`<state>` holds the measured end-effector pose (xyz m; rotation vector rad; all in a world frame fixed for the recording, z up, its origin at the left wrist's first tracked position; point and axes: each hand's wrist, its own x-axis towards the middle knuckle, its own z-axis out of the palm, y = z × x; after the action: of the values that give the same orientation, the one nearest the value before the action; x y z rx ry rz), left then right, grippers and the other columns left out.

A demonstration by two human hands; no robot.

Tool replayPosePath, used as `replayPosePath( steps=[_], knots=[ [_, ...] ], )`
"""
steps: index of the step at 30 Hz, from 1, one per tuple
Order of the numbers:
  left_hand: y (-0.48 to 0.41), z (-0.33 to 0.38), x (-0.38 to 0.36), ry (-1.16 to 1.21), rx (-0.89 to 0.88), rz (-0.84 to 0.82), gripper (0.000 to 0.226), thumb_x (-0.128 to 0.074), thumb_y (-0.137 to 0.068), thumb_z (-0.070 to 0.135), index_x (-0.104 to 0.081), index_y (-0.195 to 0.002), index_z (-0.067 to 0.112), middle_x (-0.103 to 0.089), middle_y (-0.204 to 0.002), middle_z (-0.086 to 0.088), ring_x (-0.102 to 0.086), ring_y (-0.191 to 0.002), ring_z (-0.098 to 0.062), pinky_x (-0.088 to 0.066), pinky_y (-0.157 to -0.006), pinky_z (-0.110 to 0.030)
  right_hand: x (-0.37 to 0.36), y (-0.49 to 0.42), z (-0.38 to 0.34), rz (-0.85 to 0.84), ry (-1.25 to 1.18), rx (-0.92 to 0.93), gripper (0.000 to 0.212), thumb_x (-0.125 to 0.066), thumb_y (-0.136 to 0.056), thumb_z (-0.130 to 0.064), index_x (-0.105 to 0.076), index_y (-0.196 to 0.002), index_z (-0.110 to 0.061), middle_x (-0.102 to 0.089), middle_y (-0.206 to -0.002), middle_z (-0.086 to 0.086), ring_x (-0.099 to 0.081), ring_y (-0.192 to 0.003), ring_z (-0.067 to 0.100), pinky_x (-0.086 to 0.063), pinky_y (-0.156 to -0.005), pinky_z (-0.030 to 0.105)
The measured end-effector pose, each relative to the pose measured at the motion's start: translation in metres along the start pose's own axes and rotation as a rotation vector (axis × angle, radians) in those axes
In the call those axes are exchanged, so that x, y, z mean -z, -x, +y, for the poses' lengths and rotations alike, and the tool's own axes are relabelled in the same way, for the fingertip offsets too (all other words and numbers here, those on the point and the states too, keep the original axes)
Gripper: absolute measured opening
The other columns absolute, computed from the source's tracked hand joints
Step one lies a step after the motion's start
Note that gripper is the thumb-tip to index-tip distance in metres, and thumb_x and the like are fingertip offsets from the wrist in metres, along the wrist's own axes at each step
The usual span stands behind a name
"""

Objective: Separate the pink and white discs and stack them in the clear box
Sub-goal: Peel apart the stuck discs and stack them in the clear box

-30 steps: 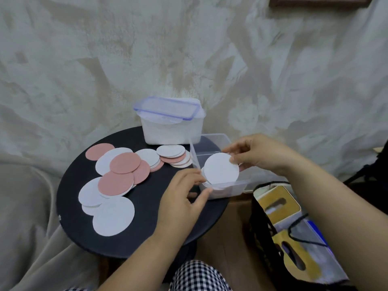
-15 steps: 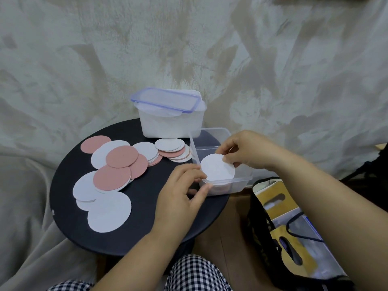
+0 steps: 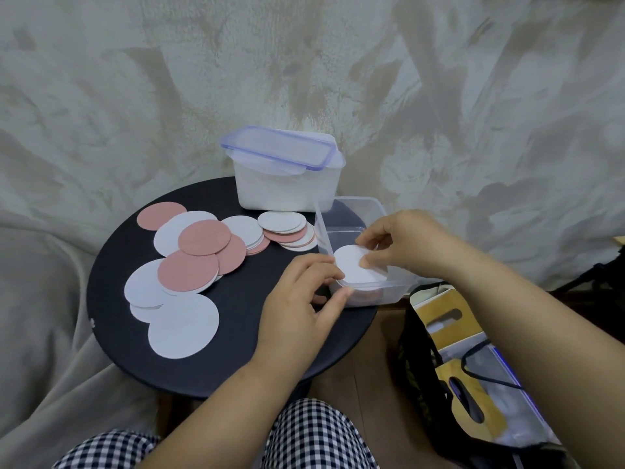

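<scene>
— What's the spread on the left side of the table [image 3: 233, 363]?

— The unsorted discs [image 3: 187, 272], pink and white overlapping. The big ones are toward the lower left and smaller ones fan out toward the middle. They lie flat so each colour can be picked out, I'd guess.

— And the tub [image 3: 284, 191] behind them?

— Its lid is on and it sits at the back edge (out of the way, it seems). Nobody is touching it.

— The left hand [image 3: 297, 306]?

— Its fingers are curled, with forefinger and thumb pinching the near left corner of the box [image 3: 355, 206]. I take that as steadying, since the box seems to overhang the table's right edge.

— Where's the disc being placed?

— The white disc [image 3: 350, 272] is inside the box at its near end, on what looks like a short stack. There's a pinkish tint through the wall beneath, but I can't count the layers.

— Is it held?

— Yes, by the right hand [image 3: 402, 242], with the thumb on its face and curled fingers at its far edge. It's a light pinch, probably to square the disc up before letting go.

— And the far right?

— A bag [image 3: 439, 333] on the floor beside the table.
</scene>
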<state>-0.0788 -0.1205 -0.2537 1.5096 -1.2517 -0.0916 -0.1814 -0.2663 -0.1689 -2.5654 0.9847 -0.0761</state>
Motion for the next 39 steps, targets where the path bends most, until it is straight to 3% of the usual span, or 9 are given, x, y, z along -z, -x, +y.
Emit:
replayPosePath(
  steps=[4, 8, 11, 14, 17, 21, 27, 30, 39],
  knots=[
    [0.000, 0.001, 0.001, -0.005, -0.003, -0.008, 0.014, -0.067, -0.078, 0.022, -0.066, -0.092, 0.018, -0.055, -0.108, 0.015, -0.059, -0.091, -0.005, -0.053, -0.067, -0.016, -0.002, 0.001, 0.000, 0.016, 0.027, 0.019, 0.032, -0.074, -0.076, -0.028, -0.067, -0.107, -0.021, -0.068, -0.101, -0.006, -0.053, -0.074, 0.001, -0.040, -0.064, 0.009],
    [0.000, 0.005, 0.005, 0.030, 0.014, -0.029, 0.017, -0.069, -0.081, 0.011, -0.066, -0.096, 0.019, -0.057, -0.110, 0.013, -0.059, -0.093, -0.003, -0.051, -0.069, -0.011, -0.001, 0.008, -0.005, 0.057, 0.097, 0.033, 0.033, -0.069, -0.081, -0.029, -0.065, -0.113, -0.022, -0.066, -0.108, -0.002, -0.059, -0.093, 0.011, -0.045, -0.079, 0.021],
    [0.005, 0.009, 0.022, 0.033, 0.019, 0.010, 0.015, -0.063, -0.083, 0.018, -0.067, -0.098, 0.020, -0.057, -0.110, 0.019, -0.055, -0.101, 0.006, -0.046, -0.074, -0.006, 0.000, 0.015, -0.015, 0.225, 0.010, 0.136, 0.026, -0.066, -0.084, -0.027, -0.066, -0.110, -0.021, -0.063, -0.111, -0.006, -0.058, -0.100, 0.011, -0.048, -0.089, 0.030],
    [0.016, 0.001, 0.055, -0.156, -0.001, 0.094, 0.021, -0.052, -0.083, 0.032, -0.068, -0.093, 0.024, -0.061, -0.105, 0.017, -0.053, -0.103, 0.006, -0.038, -0.088, -0.008, -0.006, 0.018, -0.037, 0.311, -0.132, 0.295, 0.021, -0.065, -0.085, -0.022, -0.069, -0.105, -0.020, -0.063, -0.108, -0.008, -0.055, -0.102, 0.005, -0.047, -0.088, 0.021],
    [0.033, -0.015, 0.095, -0.380, 0.012, 0.152, 0.026, -0.049, -0.083, 0.032, -0.069, -0.092, 0.020, -0.063, -0.103, 0.012, -0.053, -0.101, -0.004, -0.031, -0.094, -0.010, -0.026, 0.015, -0.068, 0.278, -0.240, 0.450, 0.021, -0.065, -0.084, -0.022, -0.069, -0.105, -0.020, -0.064, -0.109, -0.007, -0.054, -0.104, 0.004, -0.047, -0.087, 0.018],
    [0.064, -0.041, 0.125, -0.592, 0.059, 0.020, 0.039, -0.044, -0.086, 0.037, -0.069, -0.105, 0.013, -0.063, -0.117, -0.001, -0.051, -0.114, -0.020, -0.032, -0.101, -0.025, -0.066, 0.002, -0.103, 0.149, -0.219, 0.514, 0.028, -0.059, -0.089, -0.024, -0.063, -0.116, -0.020, -0.057, -0.125, -0.006, -0.044, -0.117, 0.000, -0.031, -0.095, 0.009],
    [0.084, -0.048, 0.142, -0.671, 0.011, -0.239, 0.055, -0.023, -0.097, 0.050, -0.063, -0.119, 0.018, -0.056, -0.131, -0.001, -0.042, -0.126, -0.018, -0.020, -0.109, -0.029, -0.115, -0.026, -0.112, -0.006, 0.025, 0.413, 0.052, -0.047, -0.095, -0.033, -0.033, -0.143, -0.018, -0.021, -0.154, -0.001, -0.014, -0.142, 0.013, -0.017, -0.116, 0.033],
    [0.087, -0.049, 0.144, -0.637, 0.014, -0.236, 0.054, -0.026, -0.096, 0.053, -0.063, -0.119, 0.020, -0.055, -0.133, 0.002, -0.042, -0.128, -0.016, -0.022, -0.109, -0.029, -0.118, -0.018, -0.104, -0.031, 0.125, 0.392, 0.052, -0.038, -0.098, -0.037, -0.025, -0.146, -0.021, -0.013, -0.156, -0.004, -0.008, -0.143, 0.013, -0.008, -0.117, 0.029],
    [0.085, -0.048, 0.145, -0.483, 0.016, -0.152, 0.057, -0.040, -0.085, 0.066, -0.070, -0.106, 0.023, -0.062, -0.123, 0.005, -0.047, -0.121, -0.012, -0.027, -0.105, -0.028, -0.115, 0.031, -0.075, 0.144, 0.047, 0.383, 0.044, -0.050, -0.092, -0.038, -0.048, -0.133, -0.023, -0.043, -0.139, -0.007, -0.028, -0.135, 0.008, -0.023, -0.111, 0.023]
  ],
)
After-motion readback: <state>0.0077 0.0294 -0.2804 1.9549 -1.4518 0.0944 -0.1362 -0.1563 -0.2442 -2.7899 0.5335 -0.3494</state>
